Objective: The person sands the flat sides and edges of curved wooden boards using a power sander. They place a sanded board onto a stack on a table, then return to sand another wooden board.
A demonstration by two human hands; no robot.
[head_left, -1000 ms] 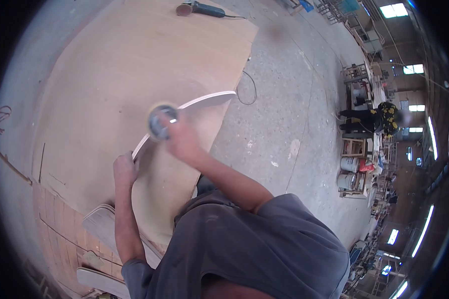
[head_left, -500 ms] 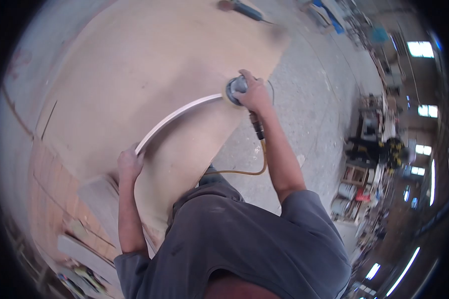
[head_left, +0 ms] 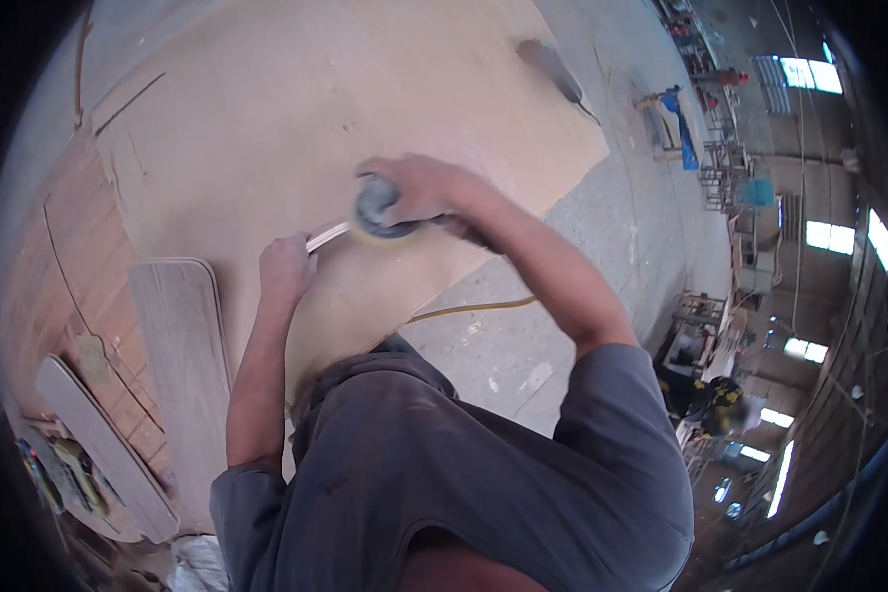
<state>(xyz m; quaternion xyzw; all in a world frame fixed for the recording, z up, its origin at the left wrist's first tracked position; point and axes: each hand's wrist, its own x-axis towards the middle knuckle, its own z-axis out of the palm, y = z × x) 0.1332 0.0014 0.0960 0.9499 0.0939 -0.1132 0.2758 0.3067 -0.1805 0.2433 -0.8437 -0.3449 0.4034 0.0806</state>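
Note:
My left hand (head_left: 284, 266) is closed around one end of a thin, pale curved wooden strip (head_left: 328, 236). In my right hand (head_left: 419, 185) is a round orbital sander (head_left: 373, 204), gripped from above and blurred by motion. Its pad lies against the strip, a short way from my left hand. The sander and right hand hide the rest of the strip. Below both hands spreads a large plywood sheet (head_left: 257, 118). A yellow-brown hose (head_left: 474, 309) runs beneath my right forearm.
A second power tool (head_left: 553, 71) lies on the far right of the sheet. Rounded grey-brown boards (head_left: 181, 326) rest at the left, beside another long board (head_left: 104, 439). A person (head_left: 705, 400) is at the right, near cluttered benches. Concrete floor (head_left: 622, 237) lies beyond the sheet's edge.
My right hand has moved the sander left along the strip, closer to my left hand. The view has turned, so the boards and second power tool appear in different places.

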